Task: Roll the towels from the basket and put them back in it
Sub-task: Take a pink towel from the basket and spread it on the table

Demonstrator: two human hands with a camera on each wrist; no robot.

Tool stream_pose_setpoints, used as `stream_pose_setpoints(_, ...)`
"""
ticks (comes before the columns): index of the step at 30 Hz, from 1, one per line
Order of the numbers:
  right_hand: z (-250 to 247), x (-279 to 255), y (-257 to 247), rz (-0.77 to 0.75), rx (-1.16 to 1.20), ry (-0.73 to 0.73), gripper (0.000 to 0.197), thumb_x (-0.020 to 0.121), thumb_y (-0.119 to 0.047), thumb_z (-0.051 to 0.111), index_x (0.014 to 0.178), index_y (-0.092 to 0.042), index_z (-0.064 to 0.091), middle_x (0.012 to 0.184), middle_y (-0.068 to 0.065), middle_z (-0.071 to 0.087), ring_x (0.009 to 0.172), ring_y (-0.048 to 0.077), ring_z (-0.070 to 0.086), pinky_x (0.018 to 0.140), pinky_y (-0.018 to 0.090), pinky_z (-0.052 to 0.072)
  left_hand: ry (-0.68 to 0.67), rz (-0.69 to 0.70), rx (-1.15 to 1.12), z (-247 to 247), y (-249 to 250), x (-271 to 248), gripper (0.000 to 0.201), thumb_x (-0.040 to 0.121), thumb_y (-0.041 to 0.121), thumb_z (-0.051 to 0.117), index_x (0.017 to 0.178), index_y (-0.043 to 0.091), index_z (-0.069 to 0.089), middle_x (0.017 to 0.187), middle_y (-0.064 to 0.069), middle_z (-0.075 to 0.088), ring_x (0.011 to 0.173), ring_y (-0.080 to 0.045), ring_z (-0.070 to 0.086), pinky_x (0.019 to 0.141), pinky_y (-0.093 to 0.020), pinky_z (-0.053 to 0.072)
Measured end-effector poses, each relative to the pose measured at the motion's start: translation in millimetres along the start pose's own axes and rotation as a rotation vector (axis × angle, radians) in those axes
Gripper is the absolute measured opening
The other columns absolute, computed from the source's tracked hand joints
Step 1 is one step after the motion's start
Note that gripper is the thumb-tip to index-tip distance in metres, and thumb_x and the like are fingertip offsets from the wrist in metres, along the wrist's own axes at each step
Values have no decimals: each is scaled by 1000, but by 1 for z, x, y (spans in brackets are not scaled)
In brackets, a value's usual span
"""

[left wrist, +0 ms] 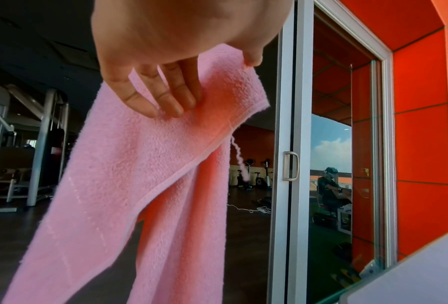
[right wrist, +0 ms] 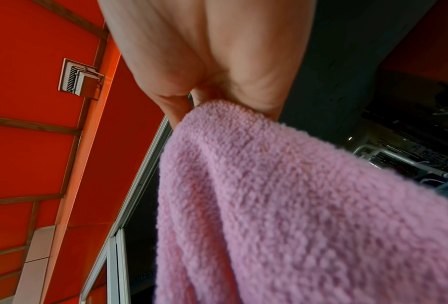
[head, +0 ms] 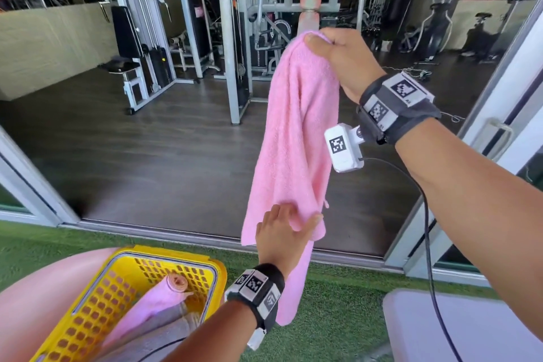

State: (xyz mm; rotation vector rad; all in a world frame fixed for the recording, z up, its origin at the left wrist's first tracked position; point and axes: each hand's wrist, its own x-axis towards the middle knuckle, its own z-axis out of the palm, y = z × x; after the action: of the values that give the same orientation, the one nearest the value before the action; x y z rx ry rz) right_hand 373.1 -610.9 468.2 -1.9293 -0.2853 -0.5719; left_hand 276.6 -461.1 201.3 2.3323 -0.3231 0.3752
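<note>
A pink towel (head: 293, 138) is held up in the air, hanging lengthwise in front of the open sliding door (left wrist: 290, 164). Its top end is clenched in the right hand (head: 343, 59), while the left hand (head: 282, 232) lies against the lower part with straight fingers (left wrist: 165, 96) and the thumb at the hem, so no firm grasp is shown there. Below, 1 rolled pink towel (head: 152, 303) already lies in the yellow basket (head: 123, 261), on grey cloth. The step in hand appears to be straightening the towel before rolling. Next, a lower corner would need to be caught and the towel spread or folded flat, perhaps on the white surface (head: 470, 329) nearby.
</note>
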Motion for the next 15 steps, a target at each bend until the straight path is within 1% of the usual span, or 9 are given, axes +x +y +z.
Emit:
stream_pose_setpoints(4, 1, 6, 9, -14, 8, -28, 44, 86, -37, 60, 58, -18, 31, 68, 9, 31, 66, 24, 32, 67, 32, 26, 44, 107, -103, 6, -15, 3, 19, 92, 29, 48, 83, 15, 55, 81, -2, 60, 70, -29, 57, 62, -37, 43)
stream_pose_setpoints(6, -2, 9, 14, -8, 15, -27, 51, 83, -41, 60, 60, -5, 32, 73, 10, 35, 69, 23, 33, 68, 32, 25, 59, 100, -132, 3, -23, 2, 16, 94, 22, 47, 81, 13, 53, 78, -4, 56, 70, -30, 53, 62, -38, 42)
stream_pose_setpoints(8, -6, 12, 21, -3, -3, -15, 59, 81, -46, 61, 68, 9, 41, 75, 10, 38, 70, 23, 36, 68, 33, 27, 69, 68, -205, -11, -25, 3, 19, 92, 20, 46, 74, 14, 45, 72, -3, 51, 68, -28, 48, 61, -37, 39)
stream_pose_setpoints(9, -7, 14, 26, 14, -58, -33, 61, 82, -47, 60, 75, 11, 46, 77, 11, 42, 72, 22, 40, 69, 32, 30, 69, 61, -260, -22, -23, 8, 19, 90, 20, 45, 73, 13, 45, 68, -3, 51, 65, -27, 47, 59, -35, 36)
stream_pose_setpoints(10, -7, 11, 30, 55, -191, -77, 59, 85, -48, 58, 86, 10, 51, 83, 12, 48, 76, 21, 46, 71, 32, 34, 69, 51, -311, -37, -16, 19, 19, 89, 20, 45, 72, 10, 47, 64, -2, 50, 63, -27, 46, 57, -34, 33)
stream_pose_setpoints(11, -7, 6, 38, 111, -383, -128, 54, 88, -49, 55, 101, 3, 56, 95, 12, 54, 86, 21, 52, 77, 33, 39, 70, 52, -351, -52, -9, 35, 21, 89, 21, 46, 72, 8, 50, 61, -2, 48, 60, -27, 45, 56, -34, 31)
stream_pose_setpoints(13, 0, -16, 54, 207, -636, -123, 51, 90, -52, 53, 126, -15, 52, 121, 14, 53, 113, 27, 51, 97, 36, 41, 39, 51, -420, -84, 11, 76, 27, 90, 22, 52, 67, 8, 47, 58, 0, 41, 59, -22, 36, 55, -32, 29)
stream_pose_setpoints(14, 6, -34, 61, 225, -618, -56, 49, 89, -51, 55, 126, -19, 53, 122, 14, 54, 117, 29, 50, 100, 36, 40, -2, 35, -466, -96, 23, 97, 29, 88, 24, 55, 64, 10, 47, 59, 2, 39, 61, -18, 33, 56, -30, 30)
stream_pose_setpoints(15, 13, -54, 68, 201, -536, 17, 41, 88, -48, 58, 118, -20, 60, 114, 10, 61, 112, 25, 55, 97, 34, 42, -41, 0, -533, -104, 32, 117, 34, 85, 28, 57, 69, 3, 40, 61, 4, 40, 64, -16, 33, 57, -28, 31)
